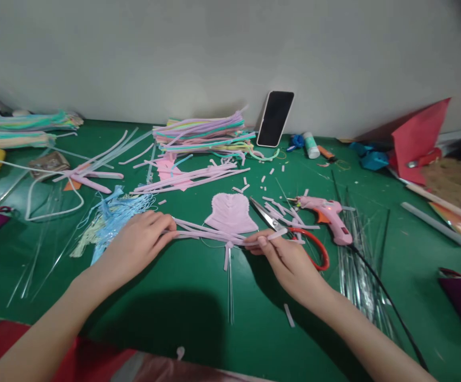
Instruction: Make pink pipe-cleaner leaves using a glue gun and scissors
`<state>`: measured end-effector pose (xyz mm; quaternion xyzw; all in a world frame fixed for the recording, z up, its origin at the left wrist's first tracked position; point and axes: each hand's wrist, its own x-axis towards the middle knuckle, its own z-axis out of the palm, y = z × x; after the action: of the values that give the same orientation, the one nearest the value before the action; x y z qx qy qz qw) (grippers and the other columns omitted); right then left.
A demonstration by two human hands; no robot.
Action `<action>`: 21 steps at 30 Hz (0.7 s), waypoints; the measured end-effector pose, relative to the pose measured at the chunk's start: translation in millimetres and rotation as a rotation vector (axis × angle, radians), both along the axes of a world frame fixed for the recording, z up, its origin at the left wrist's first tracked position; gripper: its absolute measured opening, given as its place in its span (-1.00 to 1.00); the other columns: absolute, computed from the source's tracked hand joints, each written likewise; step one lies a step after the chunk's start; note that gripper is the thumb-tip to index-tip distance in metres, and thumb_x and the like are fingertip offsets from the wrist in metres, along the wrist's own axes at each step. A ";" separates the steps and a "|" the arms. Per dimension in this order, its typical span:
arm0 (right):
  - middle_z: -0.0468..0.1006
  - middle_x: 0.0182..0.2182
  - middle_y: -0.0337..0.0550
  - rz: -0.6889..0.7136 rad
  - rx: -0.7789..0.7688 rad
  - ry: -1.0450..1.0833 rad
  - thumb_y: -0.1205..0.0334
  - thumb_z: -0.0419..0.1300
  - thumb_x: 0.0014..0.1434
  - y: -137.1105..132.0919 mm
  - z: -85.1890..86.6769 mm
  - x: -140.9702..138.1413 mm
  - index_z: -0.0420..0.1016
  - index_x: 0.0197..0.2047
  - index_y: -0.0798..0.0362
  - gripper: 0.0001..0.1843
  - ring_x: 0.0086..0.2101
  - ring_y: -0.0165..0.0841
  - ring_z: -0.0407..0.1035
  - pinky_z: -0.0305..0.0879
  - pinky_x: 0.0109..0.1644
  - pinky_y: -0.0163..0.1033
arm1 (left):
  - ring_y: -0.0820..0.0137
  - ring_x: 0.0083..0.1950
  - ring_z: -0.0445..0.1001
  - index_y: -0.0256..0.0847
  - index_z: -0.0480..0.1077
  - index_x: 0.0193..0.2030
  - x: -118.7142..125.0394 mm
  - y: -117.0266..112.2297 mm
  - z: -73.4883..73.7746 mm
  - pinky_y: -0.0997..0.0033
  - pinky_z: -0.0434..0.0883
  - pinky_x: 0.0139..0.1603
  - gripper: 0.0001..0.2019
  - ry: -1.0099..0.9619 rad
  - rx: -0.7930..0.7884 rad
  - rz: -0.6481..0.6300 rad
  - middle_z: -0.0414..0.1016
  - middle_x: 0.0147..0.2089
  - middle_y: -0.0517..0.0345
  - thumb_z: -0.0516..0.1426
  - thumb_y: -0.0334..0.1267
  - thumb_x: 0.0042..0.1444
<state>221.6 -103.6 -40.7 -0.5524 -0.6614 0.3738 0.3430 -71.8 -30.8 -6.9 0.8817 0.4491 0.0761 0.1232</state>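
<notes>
Between my two hands stretch several pale pink pipe cleaners (206, 232), low over the green table. My left hand (145, 233) is closed on their left ends. With thumb and fingers my right hand (284, 257) pinches the right ends, and a short piece sticks out past the thumb. Just beyond them lies a flat pink shape made of pipe cleaners (230, 212). Below the strands, a small pink knot with a hanging tail (227, 257) sits above thin clear rods (231, 297). Scissors with red handles (320, 249) lie partly behind my right hand.
A pink glue gun (330, 212) with a black cord rests at right, near clear sticks (360, 276). Pipe cleaner bundles (202, 132) and a leaning phone (275, 118) stand at the back. Blue tassels (113, 220) lie left; cut pink scraps (282, 212) are scattered mid-table.
</notes>
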 end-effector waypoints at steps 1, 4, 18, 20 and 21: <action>0.58 -0.25 -0.08 0.000 -0.011 0.010 0.09 -0.11 0.36 -0.2 -0.8 -1.2 0.44 -0.17 0.03 -0.66 -0.26 -0.31 0.52 0.49 -0.14 -0.17 | 0.24 -0.22 0.40 -0.16 0.37 -0.28 2.6 -2.3 4.0 0.25 0.31 -0.18 -0.74 -0.033 -0.023 0.027 0.47 -0.27 0.09 -0.03 -0.09 0.27; 0.58 -0.26 -0.09 -0.017 -0.053 0.057 0.06 -0.10 0.36 0.4 -1.5 -2.5 0.44 -0.18 0.03 -0.65 -0.24 -0.30 0.52 0.49 -0.10 -0.16 | 0.30 -0.27 0.44 -0.13 0.40 -0.29 13.3 -9.7 16.8 0.35 0.33 -0.27 -0.78 -0.202 -0.130 0.115 0.51 -0.28 0.15 0.05 -0.07 0.22; 0.62 -0.40 -0.08 -0.039 0.118 -0.214 0.15 -0.13 0.35 7.2 -7.1 -8.9 0.26 0.17 0.08 -0.59 -0.43 -0.27 0.54 0.48 -0.32 -0.19 | 0.38 -0.23 0.51 -0.18 0.53 -0.27 75.8 -2.8 -4.0 0.39 0.45 -0.16 -0.89 -0.805 -0.426 -0.037 0.54 -0.28 0.11 0.23 -0.23 0.09; 0.60 -0.48 -0.07 -0.056 0.221 -0.391 0.19 -0.15 0.35 9.8 -7.7 -13.4 0.16 0.25 0.15 -0.54 -0.50 -0.22 0.51 0.42 -0.44 -0.19 | 0.40 -0.27 0.53 -0.17 0.45 -0.04 83.8 -4.6 -1.6 0.42 0.46 -0.17 -0.70 -0.839 -0.472 -0.009 0.55 -0.34 0.18 0.26 -0.24 0.06; 0.60 -0.48 -0.05 -0.048 0.276 -0.463 0.22 -0.16 0.34 11.3 -8.0 -15.5 0.14 0.26 0.17 -0.54 -0.53 -0.21 0.49 0.39 -0.48 -0.21 | 0.41 -0.30 0.53 -0.16 0.37 0.08 87.5 -5.1 -0.5 0.43 0.46 -0.18 -0.57 -0.860 -0.500 -0.004 0.54 -0.37 0.22 0.27 -0.25 0.04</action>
<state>206.1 -92.3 -48.7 -0.5865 -0.7537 0.1356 0.2636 15.6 -36.0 -7.4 0.7146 0.3606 0.3228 0.5051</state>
